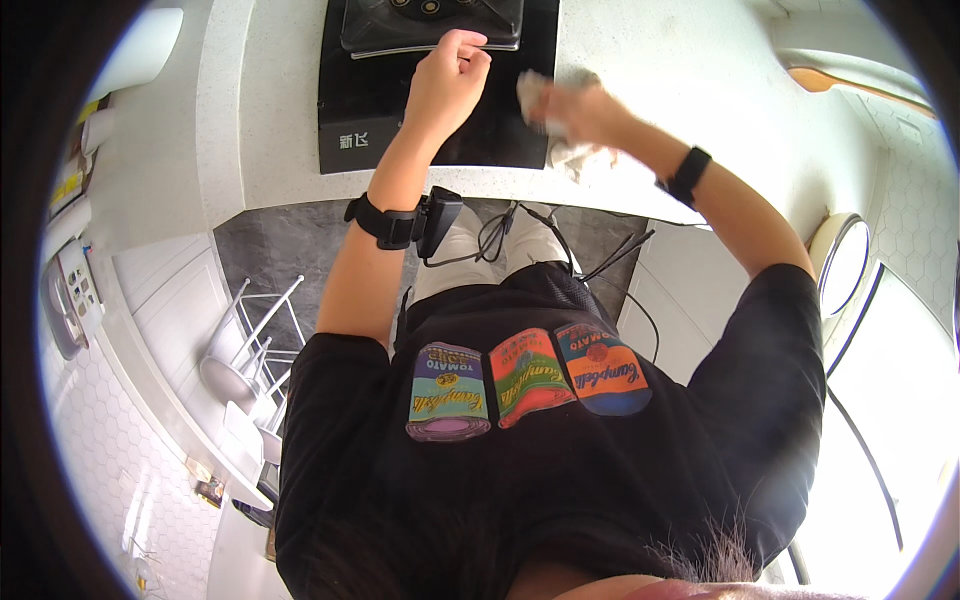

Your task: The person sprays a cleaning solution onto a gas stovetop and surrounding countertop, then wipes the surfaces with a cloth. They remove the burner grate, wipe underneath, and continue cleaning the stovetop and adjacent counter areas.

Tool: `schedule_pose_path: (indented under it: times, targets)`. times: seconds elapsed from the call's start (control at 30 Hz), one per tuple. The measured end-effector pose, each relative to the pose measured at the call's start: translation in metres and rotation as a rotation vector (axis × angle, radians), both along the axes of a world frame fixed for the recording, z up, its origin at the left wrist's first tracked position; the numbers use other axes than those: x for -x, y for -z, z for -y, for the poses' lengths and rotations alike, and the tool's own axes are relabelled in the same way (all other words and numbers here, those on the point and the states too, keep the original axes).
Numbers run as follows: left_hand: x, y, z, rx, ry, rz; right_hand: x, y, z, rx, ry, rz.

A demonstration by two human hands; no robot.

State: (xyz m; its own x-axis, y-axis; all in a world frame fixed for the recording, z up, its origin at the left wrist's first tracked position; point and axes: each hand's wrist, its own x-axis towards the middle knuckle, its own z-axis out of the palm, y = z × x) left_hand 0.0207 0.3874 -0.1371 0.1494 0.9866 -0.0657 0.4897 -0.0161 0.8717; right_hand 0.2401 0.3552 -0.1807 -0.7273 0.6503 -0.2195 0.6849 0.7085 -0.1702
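Observation:
A black gas cooktop (360,97) is set in the speckled pale countertop before me, its burner area at the top of the picture. My left hand (452,79) is over the cooktop near the edge of the burner area, fingers loosely curled, with nothing visible in it. My right hand (581,112), blurred, is at the cooktop's right edge and grips a pale cloth (534,97). Below that hand another pale, crumpled item (581,159) lies on the counter; whether it is part of the same cloth I cannot tell.
The countertop (660,45) runs on both sides of the cooktop. A wooden utensil (817,79) is at the upper right, and a round white-rimmed object (840,262) stands at the right. Black cables (495,240) hang near my waist. White stools (232,375) stand at the left.

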Motion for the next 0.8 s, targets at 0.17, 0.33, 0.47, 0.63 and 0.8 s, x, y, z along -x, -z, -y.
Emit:
schedule_pose_path:
  times: [0.17, 0.33, 0.47, 0.63, 0.8]
  targets:
    - [-0.002, -0.002, 0.003, -0.018, 0.01, -0.017, 0.005, -0.001, 0.011, 0.011, -0.28, -0.107]
    - [0.007, -0.003, 0.0, -0.034, 0.076, 0.007, -0.006, 0.001, 0.011, -0.081, 0.055, -0.007]
    - [0.013, -0.002, 0.003, -0.081, 0.168, 0.028, -0.026, 0.033, -0.015, -0.021, 0.023, -0.126]
    - [0.017, -0.008, 0.008, -0.115, 0.236, 0.032, -0.027, 0.042, -0.005, -0.216, -0.007, -0.279]
    - [0.017, -0.016, 0.006, -0.149, 0.292, 0.039, -0.01, 0.014, 0.032, -0.032, 0.089, -0.127]
